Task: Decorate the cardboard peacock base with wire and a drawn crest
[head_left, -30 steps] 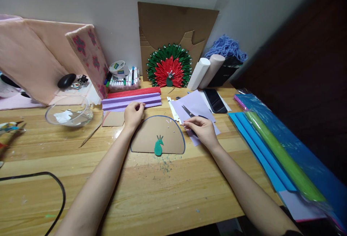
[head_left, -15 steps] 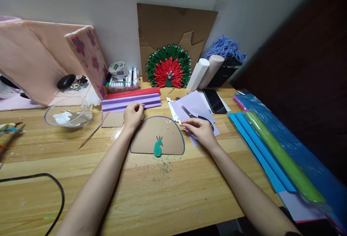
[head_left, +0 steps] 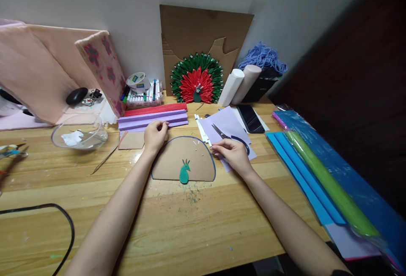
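A brown cardboard semicircle (head_left: 177, 159) with a blue edge lies flat on the wooden table (head_left: 196, 221); a small green peacock cut-out (head_left: 185, 172) sits at its lower middle. My left hand (head_left: 154, 135) is curled at the semicircle's upper left edge, touching it. My right hand (head_left: 233, 154) rests at its right edge, fingers pinched together near thin white paper sticks (head_left: 203, 130); what they pinch is too small to name. Black scissors (head_left: 230, 135) lie on a lilac sheet (head_left: 226, 124) just behind that hand.
A red-and-green finished peacock fan (head_left: 197, 77) leans on cardboard at the back. Lilac and red folded paper strips (head_left: 154, 117), markers (head_left: 142, 94), a glass bowl (head_left: 79, 131), a phone (head_left: 251, 118), paper rolls (head_left: 241, 83) and blue and green sheets (head_left: 320, 174) surround the work.
My right hand has slid slightly left and down along the semicircle's right edge, uncovering the scissors' handle. My left hand stays put.
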A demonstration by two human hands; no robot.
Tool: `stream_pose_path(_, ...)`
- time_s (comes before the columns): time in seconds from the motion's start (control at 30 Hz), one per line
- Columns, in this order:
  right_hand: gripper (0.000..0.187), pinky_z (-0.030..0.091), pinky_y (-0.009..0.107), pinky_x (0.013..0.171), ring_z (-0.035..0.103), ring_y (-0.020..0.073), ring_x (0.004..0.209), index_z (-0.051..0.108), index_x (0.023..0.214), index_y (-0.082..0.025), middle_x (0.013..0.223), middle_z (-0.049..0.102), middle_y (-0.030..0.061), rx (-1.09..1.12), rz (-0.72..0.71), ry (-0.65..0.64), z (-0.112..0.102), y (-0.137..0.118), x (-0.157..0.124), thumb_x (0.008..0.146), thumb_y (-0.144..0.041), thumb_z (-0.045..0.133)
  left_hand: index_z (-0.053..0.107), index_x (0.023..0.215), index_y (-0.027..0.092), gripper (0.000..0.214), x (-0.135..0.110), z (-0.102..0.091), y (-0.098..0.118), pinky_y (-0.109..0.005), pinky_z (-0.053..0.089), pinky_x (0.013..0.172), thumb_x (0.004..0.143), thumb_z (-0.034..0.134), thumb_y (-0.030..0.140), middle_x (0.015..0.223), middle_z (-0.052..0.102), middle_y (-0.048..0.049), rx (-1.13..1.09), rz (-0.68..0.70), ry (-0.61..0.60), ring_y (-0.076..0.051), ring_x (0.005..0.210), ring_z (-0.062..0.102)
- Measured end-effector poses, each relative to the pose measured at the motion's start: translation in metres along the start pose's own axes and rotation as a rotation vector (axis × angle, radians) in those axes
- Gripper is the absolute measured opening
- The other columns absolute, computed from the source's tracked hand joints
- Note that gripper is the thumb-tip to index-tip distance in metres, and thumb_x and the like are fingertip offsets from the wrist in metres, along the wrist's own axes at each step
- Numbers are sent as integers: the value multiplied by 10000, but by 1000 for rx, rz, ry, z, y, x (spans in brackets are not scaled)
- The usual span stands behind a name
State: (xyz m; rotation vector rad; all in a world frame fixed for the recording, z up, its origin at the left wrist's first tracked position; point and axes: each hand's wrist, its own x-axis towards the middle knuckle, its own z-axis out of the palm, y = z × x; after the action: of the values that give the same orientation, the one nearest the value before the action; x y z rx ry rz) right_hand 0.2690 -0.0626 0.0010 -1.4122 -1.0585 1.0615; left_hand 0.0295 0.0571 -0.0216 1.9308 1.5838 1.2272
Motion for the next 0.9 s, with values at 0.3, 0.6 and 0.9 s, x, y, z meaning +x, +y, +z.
stream_pose_path(0.3, 278, 544, 271, 557, 662, 176, 605, 613, 614, -169, 650, 701, 46, -41, -4, 18, -1, 3, -2, 583, -386, 783, 697, 787, 173, 261, -1, -1, 0, -272, 448, 753, 799, 458, 279, 826, 697, -48, -2, 15, 3, -168, 796, 616)
stream_pose_path(0.6, 187, 535, 326, 725, 678, 203, 747, 615, 598, -169, 750, 714, 70, -95, -198, -19, -2, 1, -1, 651, -291, 747, 697, 785, 164, 265, 0, 0, -1, -272, 447, 741, 802, 460, 281, 817, 694, -50, -13, 28, 7, -167, 788, 615)
stream_pose_path(0.9, 249, 499, 257, 590, 652, 172, 645, 592, 658, -173, 660, 652, 13, -177, -202, 39, -2, 1, 1, 593, -317, 784, 693, 780, 169, 246, -1, -1, 2, -268, 444, 740, 798, 469, 269, 814, 695, -41, -6, 23, 3, -164, 788, 617)
